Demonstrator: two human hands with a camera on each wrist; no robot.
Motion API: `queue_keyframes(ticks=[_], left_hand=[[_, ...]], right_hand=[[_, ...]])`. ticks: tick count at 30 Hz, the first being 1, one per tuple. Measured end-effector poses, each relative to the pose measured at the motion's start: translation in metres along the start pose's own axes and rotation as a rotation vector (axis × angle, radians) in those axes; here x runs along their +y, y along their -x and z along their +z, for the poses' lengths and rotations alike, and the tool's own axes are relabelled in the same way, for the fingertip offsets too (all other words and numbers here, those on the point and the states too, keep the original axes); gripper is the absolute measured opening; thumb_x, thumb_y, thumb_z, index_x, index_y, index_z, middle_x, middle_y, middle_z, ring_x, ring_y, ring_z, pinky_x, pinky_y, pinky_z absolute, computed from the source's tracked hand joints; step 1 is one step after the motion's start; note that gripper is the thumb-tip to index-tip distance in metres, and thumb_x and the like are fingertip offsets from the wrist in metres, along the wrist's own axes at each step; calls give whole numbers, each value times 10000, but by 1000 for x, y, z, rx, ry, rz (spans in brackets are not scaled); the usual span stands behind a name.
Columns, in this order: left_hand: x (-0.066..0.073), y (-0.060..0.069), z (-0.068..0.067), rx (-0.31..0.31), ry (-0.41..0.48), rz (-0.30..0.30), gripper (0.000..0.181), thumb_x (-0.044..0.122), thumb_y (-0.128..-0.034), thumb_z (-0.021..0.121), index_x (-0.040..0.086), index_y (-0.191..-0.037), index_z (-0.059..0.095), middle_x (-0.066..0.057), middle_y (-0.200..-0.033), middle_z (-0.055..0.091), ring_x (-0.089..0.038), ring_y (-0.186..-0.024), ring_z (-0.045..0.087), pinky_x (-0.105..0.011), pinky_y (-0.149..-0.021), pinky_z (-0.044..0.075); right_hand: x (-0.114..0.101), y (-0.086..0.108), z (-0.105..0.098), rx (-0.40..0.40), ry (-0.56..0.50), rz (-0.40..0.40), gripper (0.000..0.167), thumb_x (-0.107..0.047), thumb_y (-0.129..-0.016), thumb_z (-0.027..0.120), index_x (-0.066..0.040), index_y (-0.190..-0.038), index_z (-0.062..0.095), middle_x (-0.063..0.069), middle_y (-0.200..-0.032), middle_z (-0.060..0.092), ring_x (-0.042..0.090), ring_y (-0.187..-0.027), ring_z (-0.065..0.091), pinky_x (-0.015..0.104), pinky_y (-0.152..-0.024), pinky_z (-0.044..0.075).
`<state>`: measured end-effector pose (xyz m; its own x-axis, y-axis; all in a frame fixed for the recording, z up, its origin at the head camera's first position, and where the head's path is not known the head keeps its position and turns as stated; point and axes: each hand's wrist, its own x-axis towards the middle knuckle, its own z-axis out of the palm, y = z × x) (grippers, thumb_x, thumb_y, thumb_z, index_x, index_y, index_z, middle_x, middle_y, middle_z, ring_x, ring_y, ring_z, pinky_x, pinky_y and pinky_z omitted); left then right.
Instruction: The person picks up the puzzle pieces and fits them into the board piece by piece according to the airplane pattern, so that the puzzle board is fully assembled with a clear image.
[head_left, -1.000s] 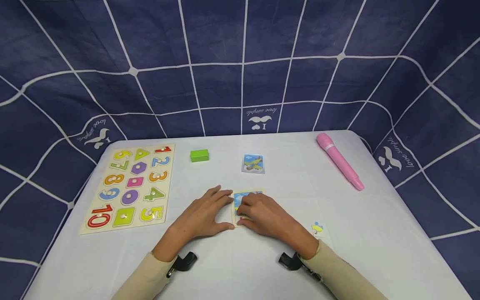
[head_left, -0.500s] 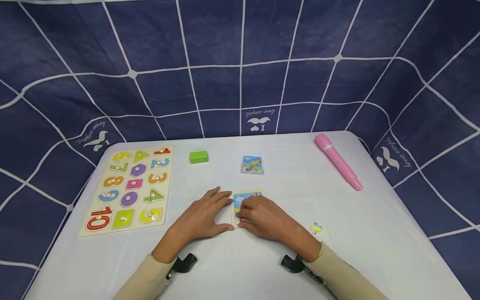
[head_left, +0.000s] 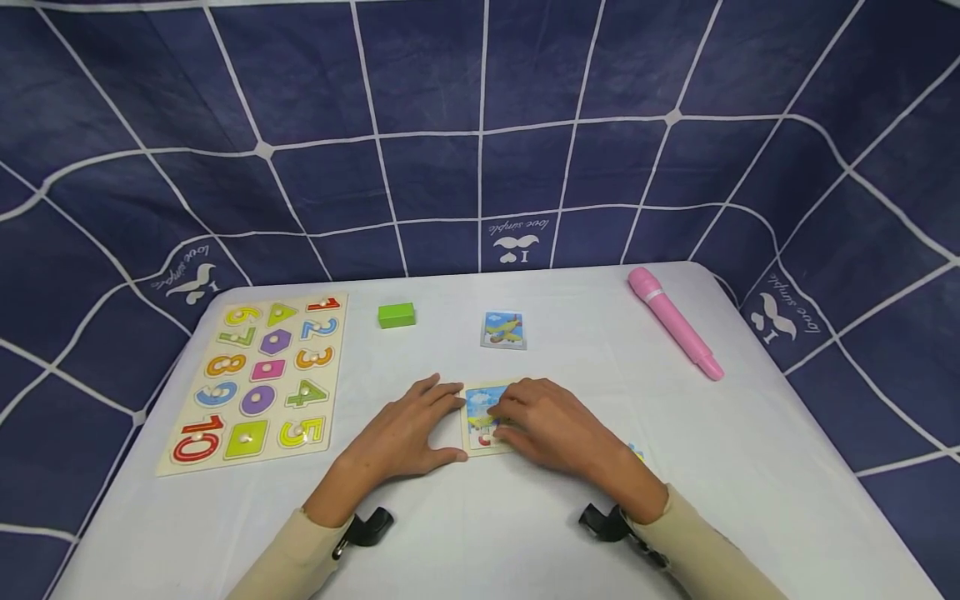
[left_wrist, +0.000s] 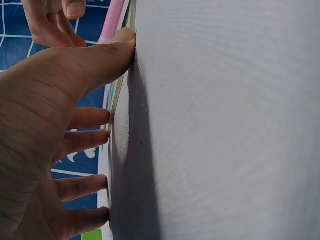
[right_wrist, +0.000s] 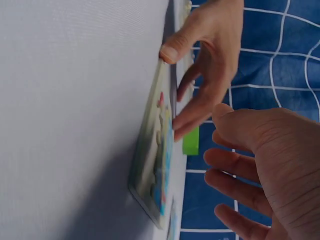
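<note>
A small jigsaw puzzle board [head_left: 480,451] with a pale frame and a blue-sky picture lies at the middle of the table. My left hand [head_left: 408,425] rests at its left side, fingers spread, with thumb and fingertips touching the edge. Over the board's right part is my right hand [head_left: 551,425], hiding some of the picture. The right wrist view shows this right hand [right_wrist: 265,165] raised off the board, fingers loosely bent, nothing between them. A loose puzzle piece [head_left: 636,451], blue and yellow, peeks out beside the right wrist, mostly hidden.
Behind the puzzle lies a small airplane picture card [head_left: 503,330]. A green block [head_left: 396,315] sits to its left. At the far left is a number and shape board [head_left: 318,387]; a pink microphone-shaped pen [head_left: 675,323] lies at the right. Gridded blue cloth hangs around the table.
My right hand has lifted and shifted right, uncovering more of the puzzle picture. Its wrist now covers most of the loose piece. The left hand stays in place.
</note>
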<state>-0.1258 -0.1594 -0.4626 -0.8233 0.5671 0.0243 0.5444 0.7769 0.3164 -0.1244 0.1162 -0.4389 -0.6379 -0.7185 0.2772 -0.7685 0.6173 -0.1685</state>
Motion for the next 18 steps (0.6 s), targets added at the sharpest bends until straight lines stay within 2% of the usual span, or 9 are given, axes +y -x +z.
queue_keyframes(ticks=[9, 18], left_hand=[[1, -1, 1, -14, -3, -19, 788, 626, -861, 845, 198, -1490, 643, 14, -1634, 521, -350, -1584, 373, -623, -1101, 514], [2, -2, 1, -27, -2, -40, 780, 618, -855, 854, 202, -1483, 652, 20, -1634, 523, -340, -1590, 365, -631, -1115, 499]], right_hand=[[10, 16, -14, 26, 8, 56, 309, -302, -955, 840, -178, -1236, 801, -44, -1146, 736, 164, -1111, 689, 403, -1032, 559], [20, 33, -26, 42, 16, 115, 297, -279, -958, 839, -172, -1233, 799, -45, -1124, 740, 167, -1076, 695, 413, -1005, 573]])
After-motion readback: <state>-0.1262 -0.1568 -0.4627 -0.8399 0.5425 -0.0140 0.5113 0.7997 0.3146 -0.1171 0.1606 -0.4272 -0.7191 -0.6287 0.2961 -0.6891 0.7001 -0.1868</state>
